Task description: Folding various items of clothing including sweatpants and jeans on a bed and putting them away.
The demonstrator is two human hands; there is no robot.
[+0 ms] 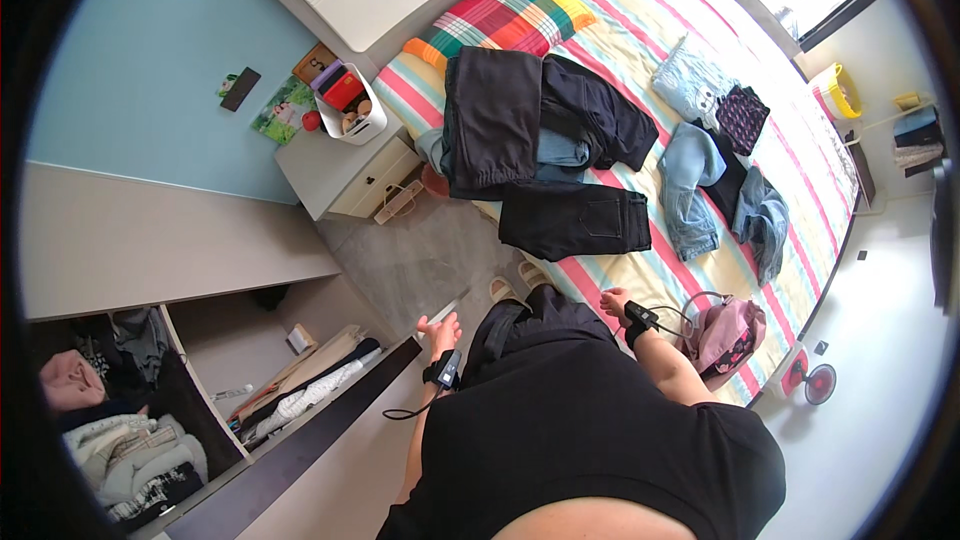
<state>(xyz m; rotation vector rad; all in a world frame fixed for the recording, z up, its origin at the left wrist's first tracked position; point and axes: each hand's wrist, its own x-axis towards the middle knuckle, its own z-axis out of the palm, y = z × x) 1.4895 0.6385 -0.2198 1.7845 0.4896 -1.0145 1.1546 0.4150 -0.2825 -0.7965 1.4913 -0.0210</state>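
My left hand (440,333) is beside the end of a dark panel (405,352) that edges an opened wardrobe. Its fingers are apart; a thin light strip (452,306) shows just past them, and whether they touch it is unclear. Over the bed's near edge hangs my right hand (616,305), fingers loosely bent, with nothing visible in it. Black trousers (575,220) lie folded nearest to me on the striped bed (640,282). Behind them, dark grey trousers (493,115) and navy trousers (605,115) rest over blue jeans (562,148).
Folded clothes (140,455) fill the wardrobe's left compartment; flat stacked garments (310,390) lie in the right. A nightstand (335,175) holds a white bin (368,125). A denim jacket (690,190), a pink bag (722,335) and a plaid pillow (505,15) lie on the bed. A fan (820,384) stands right.
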